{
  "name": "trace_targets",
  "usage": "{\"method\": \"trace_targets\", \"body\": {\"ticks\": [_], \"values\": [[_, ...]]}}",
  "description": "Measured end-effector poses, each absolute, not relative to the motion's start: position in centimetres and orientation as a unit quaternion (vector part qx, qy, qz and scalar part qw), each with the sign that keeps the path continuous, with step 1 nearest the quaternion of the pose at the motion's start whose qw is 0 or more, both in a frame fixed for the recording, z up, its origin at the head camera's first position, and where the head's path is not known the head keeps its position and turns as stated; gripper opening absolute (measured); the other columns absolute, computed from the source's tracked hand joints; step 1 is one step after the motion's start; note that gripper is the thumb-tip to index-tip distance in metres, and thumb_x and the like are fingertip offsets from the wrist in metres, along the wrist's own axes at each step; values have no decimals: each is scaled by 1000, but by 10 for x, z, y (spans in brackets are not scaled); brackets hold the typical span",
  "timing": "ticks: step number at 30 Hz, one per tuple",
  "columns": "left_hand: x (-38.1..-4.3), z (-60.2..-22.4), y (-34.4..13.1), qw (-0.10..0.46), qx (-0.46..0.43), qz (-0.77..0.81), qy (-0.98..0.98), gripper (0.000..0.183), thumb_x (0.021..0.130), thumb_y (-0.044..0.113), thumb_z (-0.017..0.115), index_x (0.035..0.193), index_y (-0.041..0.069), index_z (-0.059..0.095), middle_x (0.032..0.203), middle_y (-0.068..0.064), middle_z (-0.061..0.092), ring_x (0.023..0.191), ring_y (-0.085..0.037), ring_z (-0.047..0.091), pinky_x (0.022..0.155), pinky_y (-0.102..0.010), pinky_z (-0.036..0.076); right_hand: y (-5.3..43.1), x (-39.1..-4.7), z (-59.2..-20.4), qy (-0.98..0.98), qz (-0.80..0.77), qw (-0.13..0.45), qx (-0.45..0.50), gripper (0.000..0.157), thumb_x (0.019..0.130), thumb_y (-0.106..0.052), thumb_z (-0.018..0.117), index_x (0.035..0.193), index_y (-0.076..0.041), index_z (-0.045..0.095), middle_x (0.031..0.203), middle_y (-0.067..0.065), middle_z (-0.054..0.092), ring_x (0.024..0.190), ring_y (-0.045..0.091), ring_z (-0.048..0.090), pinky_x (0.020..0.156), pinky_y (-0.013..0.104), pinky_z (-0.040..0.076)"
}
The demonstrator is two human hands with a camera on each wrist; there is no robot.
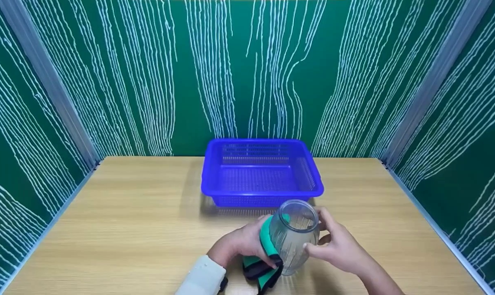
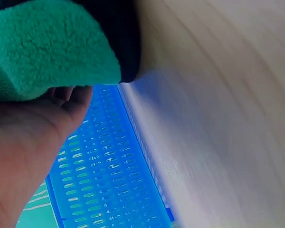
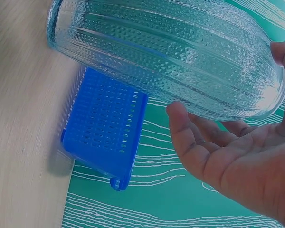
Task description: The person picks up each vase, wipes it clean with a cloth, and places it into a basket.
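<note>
A clear glass vase (image 1: 292,250), ribbed and dimpled, stands tilted near the front of the table, its round mouth facing up. My right hand (image 1: 339,248) holds it from the right, with thumb and fingers spread round its upper part; the right wrist view shows the fingertips (image 3: 177,110) at the glass. A green cloth with a black border (image 1: 267,237) is gripped in my left hand (image 1: 247,241) and lies against the vase's left side. In the left wrist view the fluffy cloth (image 2: 57,47) hides most of the left fingers.
Behind the hands, a blue perforated plastic basket (image 1: 264,193) sits on the wooden table (image 1: 128,221) near its back edge. Green walls with white wavy lines (image 1: 190,82) enclose the table at the back and sides. A small dark object (image 1: 223,284) shows beside the left sleeve.
</note>
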State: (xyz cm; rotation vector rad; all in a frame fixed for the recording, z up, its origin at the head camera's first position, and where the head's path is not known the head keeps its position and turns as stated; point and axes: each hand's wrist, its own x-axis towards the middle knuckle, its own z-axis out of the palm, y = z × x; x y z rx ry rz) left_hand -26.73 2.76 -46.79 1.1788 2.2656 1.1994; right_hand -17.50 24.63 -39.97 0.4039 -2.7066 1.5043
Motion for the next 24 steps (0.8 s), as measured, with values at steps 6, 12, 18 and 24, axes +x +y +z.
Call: {"method": "trace_targets", "body": {"ticks": [6, 12, 18, 24], "values": [[-264, -470, 24, 140, 364, 336, 857, 100, 38, 43, 85, 122, 43, 32, 115, 13, 36, 107, -8, 31, 92, -30, 34, 247, -177, -400, -869, 477, 13, 130, 63, 68, -15, 72, 120, -26, 37, 104, 3, 55, 89, 21, 51, 65, 29, 49], [-266, -470, 24, 120, 382, 299, 866, 101, 39, 51, 82, 125, 40, 31, 116, 12, 40, 107, -8, 33, 91, -29, 35, 248, -177, -400, -872, 471, 11, 131, 64, 68, -17, 72, 120, -27, 37, 105, 2, 55, 91, 21, 51, 65, 28, 49], [-268, -467, 20, 137, 382, 315, 858, 100, 41, 51, 82, 126, 43, 29, 119, 14, 41, 111, -8, 36, 94, -32, 34, 248, -176, -399, -871, 470, 14, 139, 65, 69, -17, 72, 122, -25, 36, 104, 2, 56, 90, 21, 51, 64, 28, 49], [-271, -463, 19, 185, 390, 420, 798, 95, 44, 30, 87, 123, 43, 34, 117, 15, 45, 107, -6, 42, 93, -29, 34, 248, -174, -400, -871, 472, 12, 137, 65, 69, -18, 72, 123, -26, 36, 105, 1, 56, 92, 22, 52, 65, 29, 48]]}}
